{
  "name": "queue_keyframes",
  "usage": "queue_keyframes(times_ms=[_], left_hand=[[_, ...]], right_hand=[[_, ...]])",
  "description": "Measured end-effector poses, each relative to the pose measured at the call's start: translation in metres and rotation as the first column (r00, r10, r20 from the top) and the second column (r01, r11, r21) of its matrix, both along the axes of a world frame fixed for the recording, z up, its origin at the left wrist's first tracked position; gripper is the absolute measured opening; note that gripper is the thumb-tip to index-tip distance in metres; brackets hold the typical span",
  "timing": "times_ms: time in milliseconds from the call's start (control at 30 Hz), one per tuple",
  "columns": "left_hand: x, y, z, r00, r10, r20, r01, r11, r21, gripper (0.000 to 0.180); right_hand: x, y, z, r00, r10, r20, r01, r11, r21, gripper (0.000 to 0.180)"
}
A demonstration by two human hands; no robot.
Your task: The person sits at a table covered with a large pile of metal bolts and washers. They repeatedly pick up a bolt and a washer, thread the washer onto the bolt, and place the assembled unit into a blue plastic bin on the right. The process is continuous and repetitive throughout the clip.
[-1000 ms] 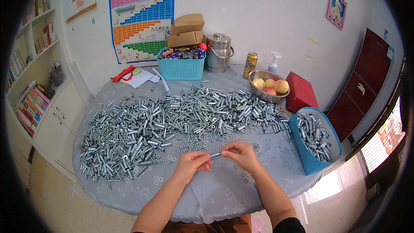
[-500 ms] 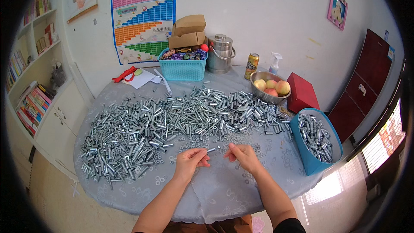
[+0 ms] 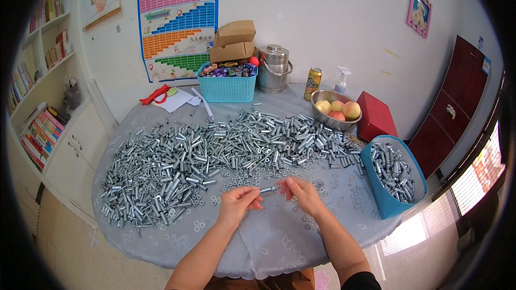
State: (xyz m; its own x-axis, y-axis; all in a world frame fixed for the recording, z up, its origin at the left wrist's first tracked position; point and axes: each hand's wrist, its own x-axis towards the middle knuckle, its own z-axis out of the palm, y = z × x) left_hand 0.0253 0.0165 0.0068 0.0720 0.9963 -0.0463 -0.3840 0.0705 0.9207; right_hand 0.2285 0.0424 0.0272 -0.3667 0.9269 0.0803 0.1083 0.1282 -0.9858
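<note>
Above the front of the table, my left hand (image 3: pixel 237 204) pinches a silver metal bolt (image 3: pixel 266 189) between thumb and fingers, its free end pointing right. My right hand (image 3: pixel 302 195) is closed in a pinch right by that end; a tiny part may sit at its fingertips, but it is too small to name. Just beyond both hands, many small washers (image 3: pixel 244 176) lie scattered on the cloth. Behind them spreads a wide heap of silver bolts and metal sleeves (image 3: pixel 177 161).
At right stands a blue fabric bin (image 3: pixel 382 196) filled with similar metal parts. Along the back are a turquoise basket (image 3: pixel 228 90), a steel canister (image 3: pixel 274 70), a drink can (image 3: pixel 313 83), a spray bottle (image 3: pixel 342 79), a steel bowl (image 3: pixel 336 123) of fruit and a red box (image 3: pixel 376 115).
My right hand's fingertips have come left to the bolt's free end, closing the small gap between them. My left hand has hardly moved and keeps its pinch.
</note>
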Motion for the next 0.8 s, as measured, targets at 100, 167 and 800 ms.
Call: queue_keyframes(times_ms=[100,167,800], left_hand=[[0.003,0.000,-0.001,0.998,-0.029,-0.057,0.032,0.998,0.045,0.015],[0.005,0.000,0.000,0.992,-0.031,-0.121,0.041,0.996,0.074,0.016],[-0.013,0.007,0.009,0.985,0.150,-0.089,-0.145,0.988,0.056,0.025]], right_hand=[[-0.006,-0.004,0.000,0.999,0.010,-0.042,-0.013,0.999,-0.053,0.024],[-0.008,-0.004,-0.005,0.999,0.034,-0.027,-0.035,0.998,-0.046,0.021],[0.263,0.052,0.012,0.114,-0.987,-0.110,0.807,0.027,0.590,0.028]])
